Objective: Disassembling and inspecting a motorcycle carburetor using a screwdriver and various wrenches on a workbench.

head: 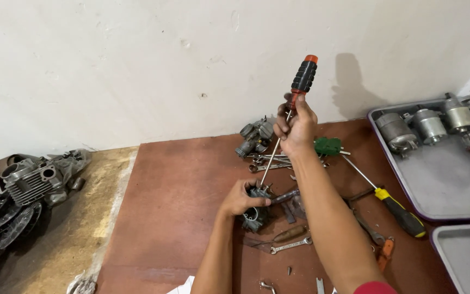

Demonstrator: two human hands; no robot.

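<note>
We see the left hand clamped around a small carburettor on the brown table | right hand fisted on the screwdriver shank at 1 o'clock | shaft slants down to 7 o'clock, tip meeting the carburettor | left hand nearer.

Motors in tray, right
</note>
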